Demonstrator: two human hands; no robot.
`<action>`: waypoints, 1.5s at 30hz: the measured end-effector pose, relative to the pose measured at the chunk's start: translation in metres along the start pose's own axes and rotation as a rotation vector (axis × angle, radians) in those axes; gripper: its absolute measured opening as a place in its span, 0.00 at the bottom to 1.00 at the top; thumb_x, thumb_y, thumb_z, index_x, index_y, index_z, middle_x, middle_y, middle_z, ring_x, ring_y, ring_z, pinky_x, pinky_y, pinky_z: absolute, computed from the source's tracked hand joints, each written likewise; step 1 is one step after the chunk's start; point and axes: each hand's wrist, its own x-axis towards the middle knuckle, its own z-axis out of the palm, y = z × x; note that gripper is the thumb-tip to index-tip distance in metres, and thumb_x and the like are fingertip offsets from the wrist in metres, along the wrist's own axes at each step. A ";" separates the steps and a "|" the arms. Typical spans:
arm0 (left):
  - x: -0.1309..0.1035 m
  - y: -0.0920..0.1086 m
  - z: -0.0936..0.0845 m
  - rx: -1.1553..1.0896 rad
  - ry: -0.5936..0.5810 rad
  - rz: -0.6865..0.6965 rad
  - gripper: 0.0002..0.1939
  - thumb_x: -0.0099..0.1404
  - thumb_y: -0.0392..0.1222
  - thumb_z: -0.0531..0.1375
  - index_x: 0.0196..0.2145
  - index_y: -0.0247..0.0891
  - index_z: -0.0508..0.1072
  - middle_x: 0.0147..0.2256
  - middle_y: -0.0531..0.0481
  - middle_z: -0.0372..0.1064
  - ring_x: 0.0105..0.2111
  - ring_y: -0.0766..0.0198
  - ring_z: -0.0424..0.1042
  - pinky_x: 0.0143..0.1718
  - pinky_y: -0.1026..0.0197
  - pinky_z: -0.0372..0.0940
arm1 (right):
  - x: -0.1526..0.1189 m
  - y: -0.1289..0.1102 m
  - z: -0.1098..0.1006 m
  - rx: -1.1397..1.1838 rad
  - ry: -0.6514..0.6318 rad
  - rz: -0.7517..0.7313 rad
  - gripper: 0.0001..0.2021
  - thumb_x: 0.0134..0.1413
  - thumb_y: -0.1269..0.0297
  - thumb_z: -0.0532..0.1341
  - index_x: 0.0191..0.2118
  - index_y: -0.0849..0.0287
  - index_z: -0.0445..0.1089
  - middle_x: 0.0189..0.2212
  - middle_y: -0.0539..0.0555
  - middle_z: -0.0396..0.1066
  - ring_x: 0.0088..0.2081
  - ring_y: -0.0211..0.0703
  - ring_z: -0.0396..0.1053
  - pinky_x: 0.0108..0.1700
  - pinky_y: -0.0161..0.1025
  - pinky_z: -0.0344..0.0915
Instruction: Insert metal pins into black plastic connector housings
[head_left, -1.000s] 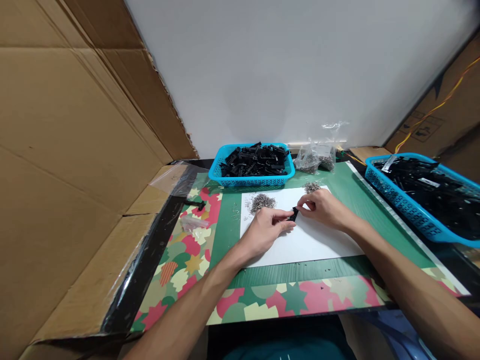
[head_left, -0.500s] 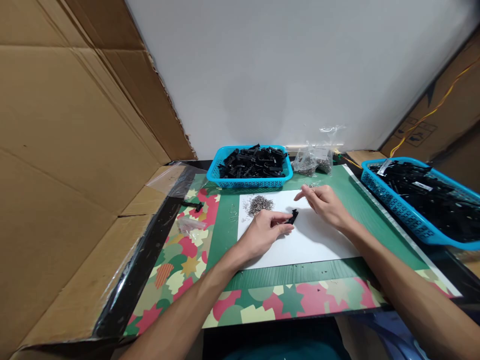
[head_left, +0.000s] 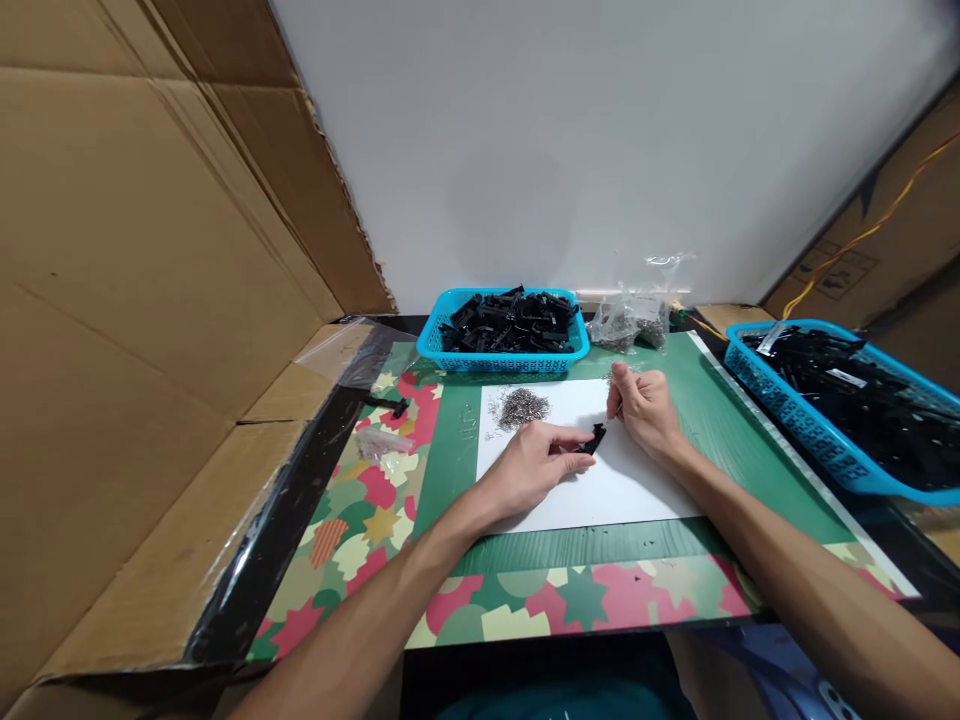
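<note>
Between thumb and fingers, my left hand (head_left: 536, 465) holds a small black part (head_left: 596, 438) over the white sheet (head_left: 637, 485). My right hand (head_left: 645, 408) is closed just right of that part, fingertips pinched and pointing toward it; whatever they grip is too small to name. A pile of tiny metal pieces (head_left: 523, 408) lies on the sheet behind my left hand. More tiny pieces lie behind my right hand, partly hidden by it.
A blue basket (head_left: 502, 362) of black parts stands at the back, beside plastic bags of small pieces (head_left: 630, 325). Another blue basket (head_left: 832, 450) is on the right. On the left lie a black part (head_left: 387, 405) and a small plastic bag (head_left: 384, 445). Cardboard (head_left: 150, 300) walls the left side.
My right hand has closed its fingers and come down nearer the black part. My left hand still holds the part, shifted slightly right. The view has moved a little.
</note>
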 end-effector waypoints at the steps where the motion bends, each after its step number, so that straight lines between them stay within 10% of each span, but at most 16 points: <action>1: 0.000 0.000 0.000 0.003 -0.004 0.009 0.21 0.65 0.39 0.68 0.55 0.36 0.83 0.53 0.43 0.81 0.48 0.51 0.80 0.48 0.55 0.72 | 0.001 0.000 0.002 -0.019 -0.001 -0.002 0.43 0.62 0.26 0.50 0.10 0.57 0.66 0.09 0.52 0.57 0.16 0.37 0.56 0.26 0.39 0.54; 32: 0.000 -0.006 -0.005 0.084 0.063 0.051 0.23 0.68 0.48 0.65 0.57 0.36 0.81 0.34 0.48 0.79 0.31 0.61 0.70 0.31 0.62 0.62 | -0.005 0.001 0.005 -0.026 0.079 -0.099 0.40 0.72 0.37 0.48 0.12 0.56 0.65 0.09 0.49 0.57 0.16 0.37 0.58 0.26 0.38 0.55; 38: 0.001 -0.006 -0.014 0.008 0.136 0.117 0.24 0.71 0.51 0.63 0.60 0.40 0.77 0.42 0.46 0.76 0.35 0.60 0.70 0.34 0.62 0.63 | 0.007 -0.007 -0.012 0.017 0.169 -0.188 0.37 0.74 0.37 0.43 0.19 0.56 0.64 0.23 0.54 0.69 0.28 0.42 0.65 0.35 0.39 0.61; 45: 0.000 -0.008 -0.018 0.002 0.109 0.093 0.28 0.71 0.56 0.62 0.62 0.38 0.75 0.41 0.44 0.76 0.36 0.58 0.72 0.36 0.59 0.67 | 0.002 -0.023 -0.019 0.036 -0.387 -0.053 0.22 0.75 0.47 0.53 0.33 0.57 0.66 0.25 0.46 0.63 0.28 0.37 0.59 0.33 0.35 0.56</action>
